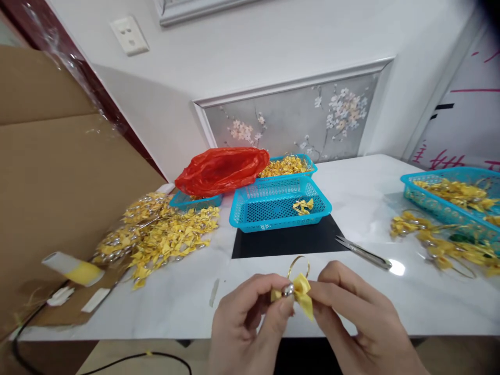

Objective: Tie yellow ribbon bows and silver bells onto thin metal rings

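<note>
Above the table's front edge, a yellow ribbon bow point(302, 292) with a gold wire loop point(298, 265) is held between my two hands. My left hand point(253, 317) pinches it with thumb and forefinger, close to a small shiny silver ball point(288, 289) at the bow. From the other side, the fingers of my right hand point(351, 307) are closed on the bow's right edge. Beyond them, a blue perforated basket point(279, 225) holds a few similar bows point(303, 206) in its right corner.
Heaps of yellow bows point(172, 239) lie left, beside a cardboard box point(58, 172). A red plastic bag point(222, 169) sits behind. A slim pointed metal tool point(365, 253) touches the black mat point(289, 242). Another blue basket point(453, 205) of bows stands right, loose bows point(441, 245) before it.
</note>
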Demonstrator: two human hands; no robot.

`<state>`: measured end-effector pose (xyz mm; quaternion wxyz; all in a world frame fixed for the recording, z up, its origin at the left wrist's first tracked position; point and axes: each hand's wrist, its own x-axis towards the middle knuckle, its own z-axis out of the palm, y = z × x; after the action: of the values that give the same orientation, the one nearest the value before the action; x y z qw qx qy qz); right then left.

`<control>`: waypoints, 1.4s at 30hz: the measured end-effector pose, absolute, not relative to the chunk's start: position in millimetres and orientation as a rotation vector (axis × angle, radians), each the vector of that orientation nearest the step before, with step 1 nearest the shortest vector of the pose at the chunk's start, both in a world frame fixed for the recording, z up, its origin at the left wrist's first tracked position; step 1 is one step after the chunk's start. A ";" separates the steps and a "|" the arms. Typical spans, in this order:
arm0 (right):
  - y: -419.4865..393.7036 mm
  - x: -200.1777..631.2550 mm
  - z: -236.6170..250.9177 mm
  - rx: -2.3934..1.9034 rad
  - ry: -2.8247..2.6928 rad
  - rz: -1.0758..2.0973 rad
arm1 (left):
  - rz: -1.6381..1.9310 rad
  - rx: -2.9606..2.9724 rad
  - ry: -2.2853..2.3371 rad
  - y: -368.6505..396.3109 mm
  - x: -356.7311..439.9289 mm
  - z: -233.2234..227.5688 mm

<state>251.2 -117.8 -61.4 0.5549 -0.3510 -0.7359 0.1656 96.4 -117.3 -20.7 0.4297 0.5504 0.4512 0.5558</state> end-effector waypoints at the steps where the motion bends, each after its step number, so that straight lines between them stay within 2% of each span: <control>1: -118.3 250.6 -61.5 -0.836 -1.725 0.398 | 1.354 1.335 1.134 -116.7 96.2 -20.4; 18: -121.1 258.2 -50.4 -0.935 -1.819 0.490 | 0.955 1.282 1.024 -103.4 81.6 -16.2; 42: -118.2 262.7 -59.2 -0.909 -1.804 0.559 | 0.919 1.266 0.974 -104.4 79.4 -18.9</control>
<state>262.7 -118.2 -59.2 0.4992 -0.3759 -0.7458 0.2311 79.4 -104.4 -18.9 0.6046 0.5473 0.4209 0.3972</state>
